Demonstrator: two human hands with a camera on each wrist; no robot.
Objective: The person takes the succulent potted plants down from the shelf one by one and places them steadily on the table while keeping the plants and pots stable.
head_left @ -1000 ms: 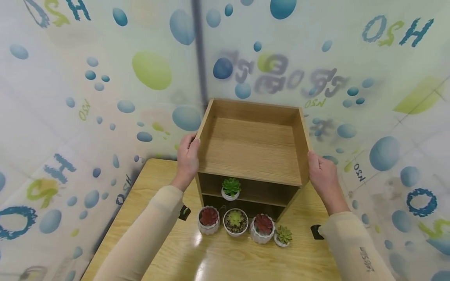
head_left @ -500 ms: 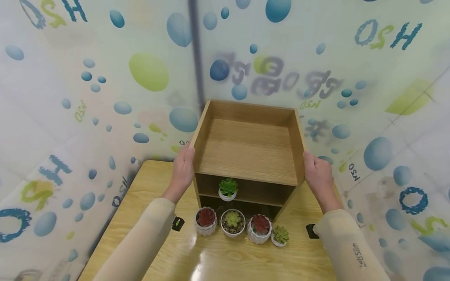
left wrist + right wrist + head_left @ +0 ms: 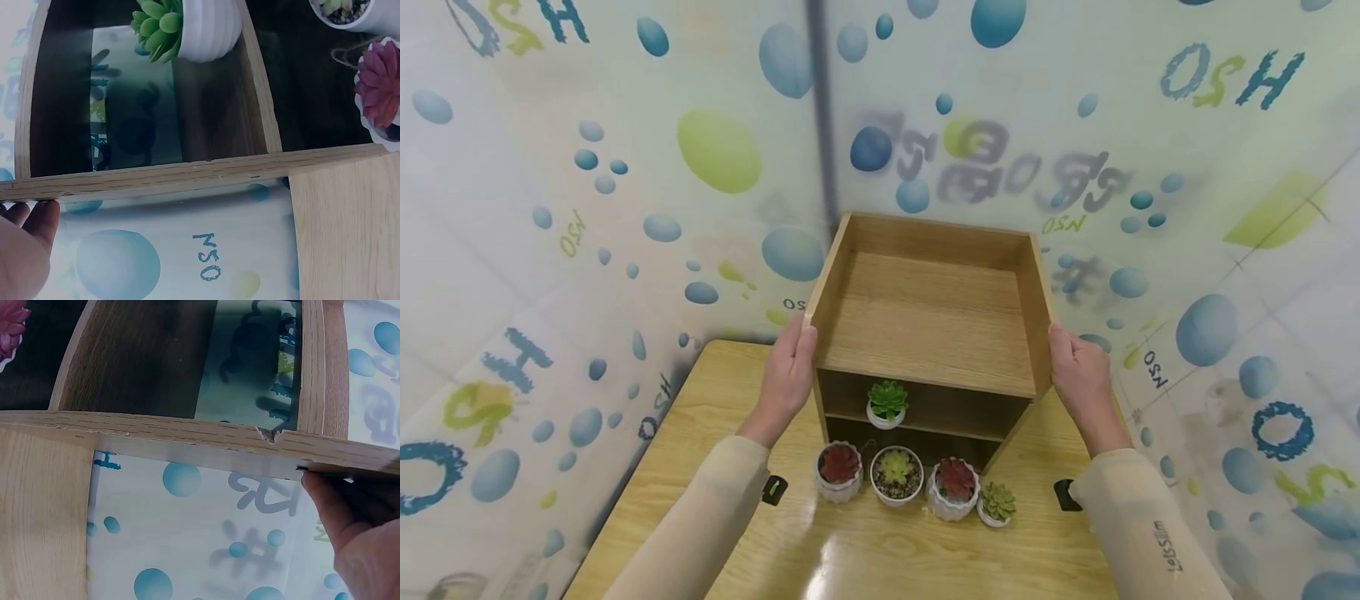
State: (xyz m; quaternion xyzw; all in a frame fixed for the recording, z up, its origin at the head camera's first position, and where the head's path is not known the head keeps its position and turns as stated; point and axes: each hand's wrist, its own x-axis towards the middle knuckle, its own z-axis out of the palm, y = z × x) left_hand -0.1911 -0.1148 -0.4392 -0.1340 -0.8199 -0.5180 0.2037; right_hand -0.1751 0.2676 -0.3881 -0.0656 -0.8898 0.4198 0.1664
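A wooden shelf unit stands on the table, its top an open tray and two compartments below. My left hand holds its left side, thumb at the upper edge; in the left wrist view the fingertips touch the outer face of the side panel. On the opposite side my right hand holds the right panel, fingers against its outer face in the right wrist view. A green succulent in a white pot sits in the upper compartment, left of its middle.
In front of the shelf stand a red succulent, a light green succulent, another red succulent and a small green succulent, all in white pots. The wooden table meets patterned fabric walls behind and beside it.
The head view has shifted slightly, so everything sits a little further left. My left hand has slid a little down along the left edge. The shelf and plants keep their places.
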